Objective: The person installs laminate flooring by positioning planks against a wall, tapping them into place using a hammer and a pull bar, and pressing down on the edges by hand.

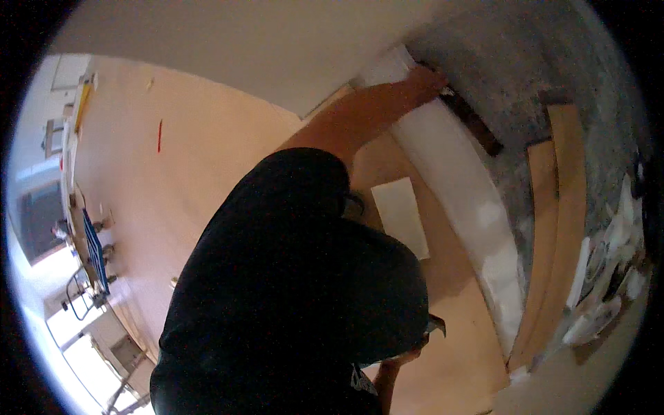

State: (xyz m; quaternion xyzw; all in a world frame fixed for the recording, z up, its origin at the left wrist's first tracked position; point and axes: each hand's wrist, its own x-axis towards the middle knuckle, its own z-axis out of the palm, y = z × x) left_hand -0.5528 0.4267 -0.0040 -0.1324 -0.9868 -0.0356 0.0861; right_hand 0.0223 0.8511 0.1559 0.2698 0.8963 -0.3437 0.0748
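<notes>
I had my left grip (427,81) on a bar (476,122), right grip (407,355) by a blade (438,324); whether clamped, I couldn't tell.

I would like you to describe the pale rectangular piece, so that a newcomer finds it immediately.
Start from the broad tan surface and go right, to the long white strip along its edge. Left of that strip, near the black clothing, lies the pale rectangular piece. Unlike the strip, it is short and has tan around it.
</notes>
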